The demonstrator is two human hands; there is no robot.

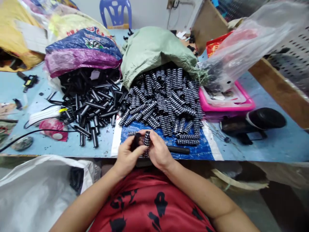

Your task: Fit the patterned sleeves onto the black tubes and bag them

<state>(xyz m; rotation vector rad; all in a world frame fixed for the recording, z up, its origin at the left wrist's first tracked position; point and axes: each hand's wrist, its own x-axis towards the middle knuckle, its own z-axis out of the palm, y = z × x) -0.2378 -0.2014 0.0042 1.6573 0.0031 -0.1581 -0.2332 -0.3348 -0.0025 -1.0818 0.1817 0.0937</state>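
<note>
My left hand [129, 153] is closed around a dark black piece [135, 141] near the table's front edge. Right beside it, my right hand [159, 150] pinches a short black cylinder patterned with white marks [146, 138]; the fingers of both hands meet around it. Behind the hands lies a heap of similar patterned cylinders [166, 100], spilling from a pale green sack [156, 45] onto a blue sheet [207, 149]. A plain black rod [178, 149] lies just right of my right hand.
Plain black tubes [94, 106] are heaped at the left below a printed sack [82, 48]. On the right are a pink basket [229, 108] and a black bottle [253, 124]. A white bag [41, 193] hangs open at the lower left.
</note>
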